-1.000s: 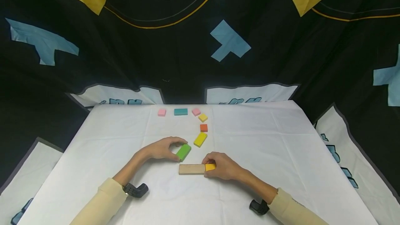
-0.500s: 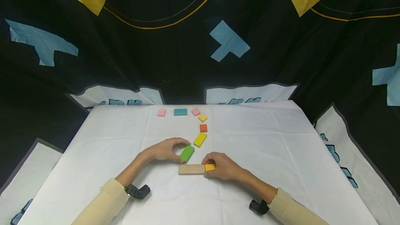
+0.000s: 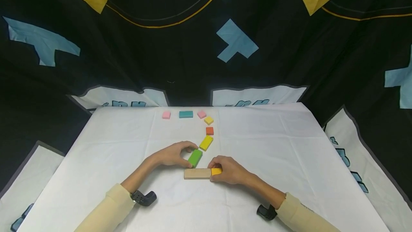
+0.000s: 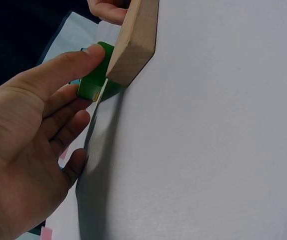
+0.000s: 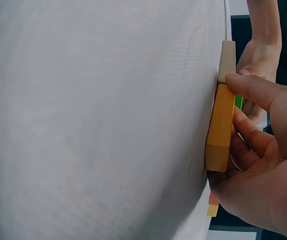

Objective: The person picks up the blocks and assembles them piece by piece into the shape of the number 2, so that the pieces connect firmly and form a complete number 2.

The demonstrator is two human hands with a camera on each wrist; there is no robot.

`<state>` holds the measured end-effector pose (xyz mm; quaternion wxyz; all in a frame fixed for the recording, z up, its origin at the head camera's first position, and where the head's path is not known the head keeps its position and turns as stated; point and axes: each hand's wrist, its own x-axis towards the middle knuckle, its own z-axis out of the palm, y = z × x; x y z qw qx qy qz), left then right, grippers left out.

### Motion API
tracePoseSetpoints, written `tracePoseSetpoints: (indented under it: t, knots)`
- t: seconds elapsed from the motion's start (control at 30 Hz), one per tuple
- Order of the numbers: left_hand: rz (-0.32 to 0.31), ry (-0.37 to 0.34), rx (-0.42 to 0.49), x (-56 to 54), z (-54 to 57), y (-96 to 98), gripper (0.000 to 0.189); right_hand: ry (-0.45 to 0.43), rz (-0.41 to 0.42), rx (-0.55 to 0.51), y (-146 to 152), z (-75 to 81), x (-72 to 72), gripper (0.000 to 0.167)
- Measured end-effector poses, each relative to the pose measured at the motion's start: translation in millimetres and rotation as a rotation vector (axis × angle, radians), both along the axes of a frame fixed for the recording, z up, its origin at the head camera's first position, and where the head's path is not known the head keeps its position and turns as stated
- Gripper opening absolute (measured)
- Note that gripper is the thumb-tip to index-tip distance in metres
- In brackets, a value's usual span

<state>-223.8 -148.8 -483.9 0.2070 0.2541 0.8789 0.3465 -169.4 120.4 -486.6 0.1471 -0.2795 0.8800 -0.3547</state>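
Observation:
My left hand [image 3: 173, 154] pinches a green rectangular block [image 3: 195, 158] between thumb and fingers. The block lies slanted, its near end right at the back edge of a long plain wooden block [image 3: 197, 174]. In the left wrist view the thumb presses the green block's [image 4: 94, 80] near end, beside the wooden block [image 4: 133, 45]. My right hand [image 3: 230, 170] grips an orange block [image 5: 219, 127], end to end with the wooden one. From the head view, the right fingers hide much of the orange block. A yellow block [image 3: 206, 143] lies just beyond the green one's far end.
Beyond the yellow block, a red block [image 3: 210, 131], a small pale yellow block [image 3: 209, 120] and a pink block [image 3: 201, 114] curve away. A teal block [image 3: 186, 114] and another pink block [image 3: 166, 115] continue leftward. All lie on a white-covered table [image 3: 273, 146].
My left hand has slid the green block to the right, bringing it closer to the yellow block and over behind the wooden block. The right hand has stayed on the orange block.

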Motion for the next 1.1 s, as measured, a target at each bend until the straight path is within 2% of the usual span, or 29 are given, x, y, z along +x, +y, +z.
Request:
tracePoseSetpoints:
  t: [0.33, 0.67, 1.1]
  knots:
    - [0.003, -0.006, 0.015, 1.7, -4.5, 3.7, 0.066, -0.005, 0.005, -0.009, 0.2, 0.3, 0.6, 0.025]
    - [-0.015, 0.015, 0.019, 2.8, -3.4, 5.2, 0.065, -0.001, 0.002, -0.016, 0.9, 1.9, 0.6, 0.025]
    - [0.000, 0.014, 0.001, 2.7, -6.4, 7.6, 0.064, -0.001, 0.009, -0.013, 1.4, 0.4, 0.2, 0.025]
